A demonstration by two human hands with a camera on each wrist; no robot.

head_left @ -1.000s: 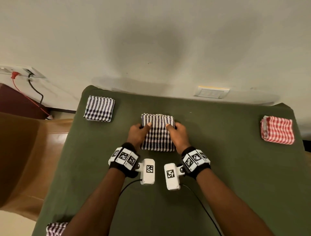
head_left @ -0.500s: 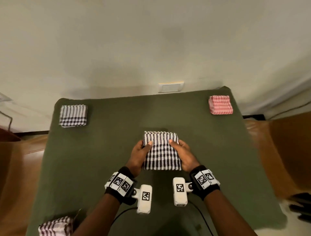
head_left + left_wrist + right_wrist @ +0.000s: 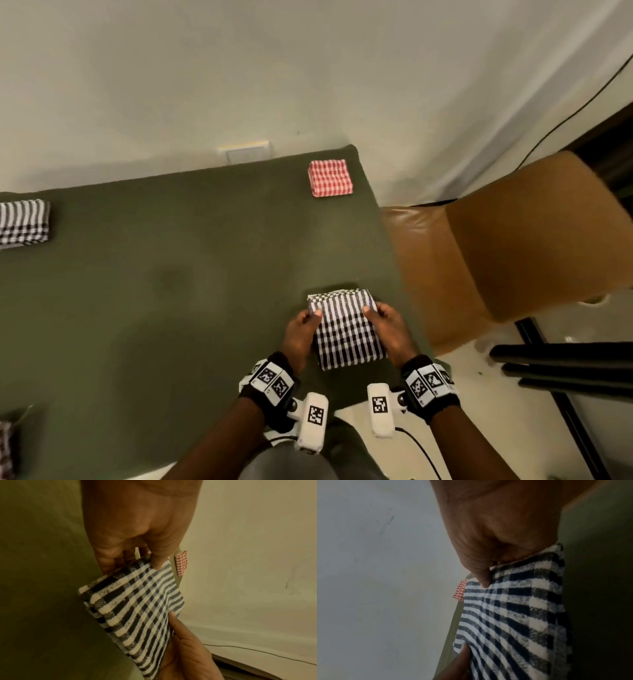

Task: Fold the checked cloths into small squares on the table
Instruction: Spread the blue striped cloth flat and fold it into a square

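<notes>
A folded black-and-white checked cloth (image 3: 346, 329) is held between both hands near the right front corner of the green table (image 3: 171, 291). My left hand (image 3: 301, 330) pinches its left edge, thumb on top and fingers underneath. My right hand (image 3: 388, 327) pinches the right edge the same way. The left wrist view shows the cloth (image 3: 137, 608) with the left thumb (image 3: 158, 562) pressed on it. In the right wrist view the cloth (image 3: 513, 615) is under the right thumb (image 3: 483, 580). Whether the cloth touches the table I cannot tell.
A folded red checked cloth (image 3: 330, 178) lies at the table's far right corner. Another folded black-and-white cloth (image 3: 24, 221) lies at the far left, and a further one (image 3: 5, 448) at the near left edge. A brown chair (image 3: 496, 246) stands right of the table.
Both hands have carried the folded cloth from the middle of the table toward its right front corner, still pinching its sides. The head view has swung right.
</notes>
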